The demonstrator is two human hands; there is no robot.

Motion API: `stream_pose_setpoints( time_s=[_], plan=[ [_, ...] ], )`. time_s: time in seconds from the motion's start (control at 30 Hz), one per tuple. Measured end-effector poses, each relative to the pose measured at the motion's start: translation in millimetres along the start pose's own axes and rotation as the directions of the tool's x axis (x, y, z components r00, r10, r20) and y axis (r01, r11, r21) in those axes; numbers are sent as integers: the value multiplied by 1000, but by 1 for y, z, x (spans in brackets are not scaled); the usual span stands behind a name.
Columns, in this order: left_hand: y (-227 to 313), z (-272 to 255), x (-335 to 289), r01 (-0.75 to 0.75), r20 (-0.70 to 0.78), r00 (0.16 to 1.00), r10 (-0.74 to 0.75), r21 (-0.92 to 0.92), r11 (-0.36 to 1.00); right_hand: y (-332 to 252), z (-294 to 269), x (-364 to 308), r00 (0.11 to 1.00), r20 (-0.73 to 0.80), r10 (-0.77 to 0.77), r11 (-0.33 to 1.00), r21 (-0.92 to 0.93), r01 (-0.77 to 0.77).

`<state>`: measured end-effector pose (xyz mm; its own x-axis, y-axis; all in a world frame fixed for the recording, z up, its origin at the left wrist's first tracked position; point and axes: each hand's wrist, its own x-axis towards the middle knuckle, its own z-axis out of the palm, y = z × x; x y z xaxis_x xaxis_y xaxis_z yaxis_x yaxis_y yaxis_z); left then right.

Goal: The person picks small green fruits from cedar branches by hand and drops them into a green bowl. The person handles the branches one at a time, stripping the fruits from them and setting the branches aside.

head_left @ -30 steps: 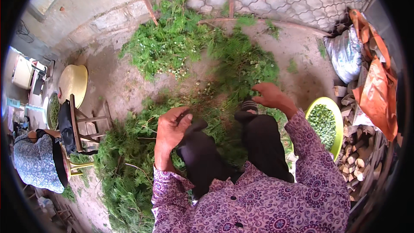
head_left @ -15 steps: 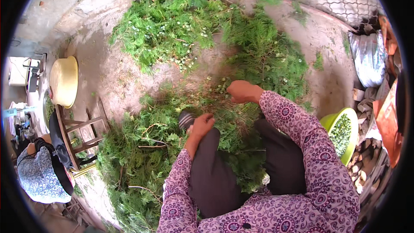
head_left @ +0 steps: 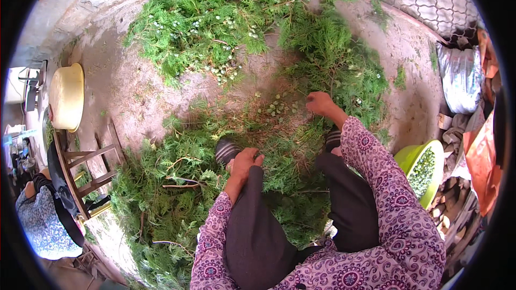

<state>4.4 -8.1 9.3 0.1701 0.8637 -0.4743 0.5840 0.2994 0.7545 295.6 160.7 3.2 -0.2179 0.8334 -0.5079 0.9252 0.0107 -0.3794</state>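
Head view: nearest, the left hand [head_left: 246,161] is at the trousered left knee, fingers bent; whether they grip anything cannot be told. Feathery conifer branches [head_left: 161,209] lie heaped beside that leg. To the right, a yellow-green basin [head_left: 411,153] holds green seed cones. Farther out, the right hand [head_left: 324,103] hangs with curled fingers, their hold hidden, near loose cones [head_left: 279,108] on the ground. Beyond spreads another cone-bearing conifer heap [head_left: 188,32].
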Motion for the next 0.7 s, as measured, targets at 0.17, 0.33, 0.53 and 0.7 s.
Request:
stream_pose_setpoints(
  time_s=[0.17, 0.33, 0.53, 0.7],
  plan=[
    [-8, -1, -3, -104, -58, 993, 106, 29, 994, -26, -23, 5, 990, -7, -138, 987, 77, 138],
    [-2, 1, 0, -76, -45, 996, 78, 41, 996, -36, -8, 12, 958, -34, -283, 957, 52, 285],
    [7, 1, -5, -19, -77, 997, 22, 47, 999, -41, 13, -16, 975, -71, -210, 975, -88, 203],
    [11, -1, 0, -56, -64, 996, 62, 95, 994, -16, 8, -14, 978, 71, -197, 967, 179, 182]
  ],
)
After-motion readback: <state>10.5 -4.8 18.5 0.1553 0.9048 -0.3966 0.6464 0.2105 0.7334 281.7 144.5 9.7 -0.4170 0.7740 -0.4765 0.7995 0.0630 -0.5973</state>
